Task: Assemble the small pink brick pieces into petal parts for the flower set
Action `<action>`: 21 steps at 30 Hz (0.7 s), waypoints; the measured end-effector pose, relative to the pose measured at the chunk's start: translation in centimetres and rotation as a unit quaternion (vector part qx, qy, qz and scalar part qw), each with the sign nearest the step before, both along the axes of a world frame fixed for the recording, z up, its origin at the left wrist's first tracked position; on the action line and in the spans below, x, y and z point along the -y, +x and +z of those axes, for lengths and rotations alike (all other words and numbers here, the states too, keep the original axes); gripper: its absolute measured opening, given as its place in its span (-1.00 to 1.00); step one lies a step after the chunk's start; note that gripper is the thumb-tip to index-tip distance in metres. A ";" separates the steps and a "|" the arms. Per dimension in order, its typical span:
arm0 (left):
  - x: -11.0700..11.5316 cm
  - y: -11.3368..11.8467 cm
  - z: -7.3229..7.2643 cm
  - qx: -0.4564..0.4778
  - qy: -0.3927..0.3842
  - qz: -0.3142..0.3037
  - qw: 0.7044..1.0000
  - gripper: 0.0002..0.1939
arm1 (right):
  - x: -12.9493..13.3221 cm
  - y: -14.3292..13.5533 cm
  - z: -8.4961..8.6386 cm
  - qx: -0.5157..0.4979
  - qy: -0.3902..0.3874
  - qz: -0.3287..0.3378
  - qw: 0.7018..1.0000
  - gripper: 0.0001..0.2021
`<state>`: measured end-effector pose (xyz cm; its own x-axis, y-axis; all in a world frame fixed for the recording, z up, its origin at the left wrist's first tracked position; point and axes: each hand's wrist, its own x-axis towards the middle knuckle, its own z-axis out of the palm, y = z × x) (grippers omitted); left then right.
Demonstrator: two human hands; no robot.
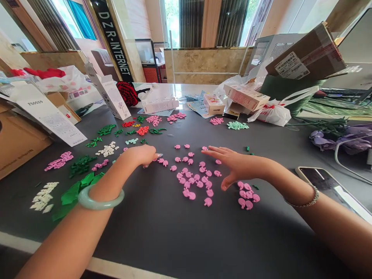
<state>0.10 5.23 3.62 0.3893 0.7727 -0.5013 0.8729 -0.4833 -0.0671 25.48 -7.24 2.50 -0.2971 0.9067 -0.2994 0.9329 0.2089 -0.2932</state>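
Pink plastic pieces point(190, 180) dot the dark tabletop point(145, 232), most between my hands: right hand point(240, 166) spread and released, left hand point(139, 155) curled, its grasp I cannot tell from here. The near edge point(116, 268) lies well apart.

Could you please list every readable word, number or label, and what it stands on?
"DZR-INTERNET": black sign.
Upside-down number, not surely legible: long white box.
Upside-down lettering, too blurred: small pale box.
Upside-down lettering, too blurred: brown carton at left.
Print too small to read: barcode label on the tilted cardboard box.
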 end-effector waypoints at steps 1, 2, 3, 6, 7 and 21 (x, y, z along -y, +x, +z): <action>0.1 0.1 -0.1 -0.002 0.003 -0.002 1.000 -0.62 | 0.1 -0.2 0.0 0.006 -0.026 -0.008 1.000 0.13; 0.2 0.2 -0.1 -0.005 0.007 -0.005 1.000 -0.63 | 0.2 -0.5 -0.1 0.013 -0.044 -0.014 0.999 0.17; 0.2 0.3 -0.2 -0.007 0.011 -0.008 1.000 -0.65 | 0.2 -0.8 -0.2 0.018 -0.052 -0.017 0.998 0.21; 0.2 0.4 -0.5 -0.014 0.017 -0.014 1.000 -0.66 | 0.3 -1.5 -1.0 0.011 -0.055 0.003 0.998 0.28; 0.1 0.4 -0.5 -0.015 0.016 -0.016 1.000 -0.64 | 0.3 -1.5 -1.4 0.002 -0.052 0.016 0.999 0.30; 0.6 1.3 -1.0 -0.037 0.042 0.021 0.998 -0.42 | 0.1 -3.9 -3.3 -0.048 0.019 0.115 0.992 0.35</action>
<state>1.37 4.61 2.58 0.3204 0.8276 -0.4609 0.8834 -0.4367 -0.1701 21.57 -7.30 -0.83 -0.5219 0.8223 -0.2268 0.8282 0.4248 -0.3655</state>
